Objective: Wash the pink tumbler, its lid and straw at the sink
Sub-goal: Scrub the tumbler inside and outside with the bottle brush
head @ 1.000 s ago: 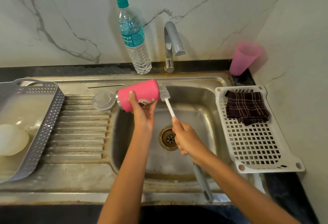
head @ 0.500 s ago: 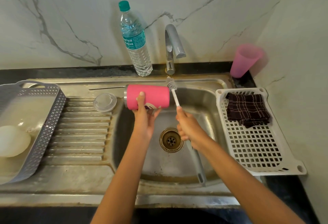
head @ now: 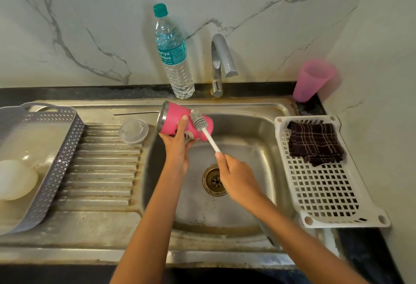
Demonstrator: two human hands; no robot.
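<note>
While the left hand (head: 177, 150) grips the tumbler (head: 174, 114) from below, the right hand (head: 236, 177) clasps a brush (head: 210, 140); bristles (head: 198, 122) touch the tumbler.

grey basket (head: 56, 171) got cropped at the drainboard (head: 101, 171) left end, tumbler (head: 175, 112) print was mostly behind the left hand (head: 177, 153)

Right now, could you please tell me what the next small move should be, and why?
Probably sweep the brush along the outer wall of the pink tumbler: the bristles lie against that wall, the left hand holds the tumbler sideways over the sink, and the right hand grips the brush.
</note>
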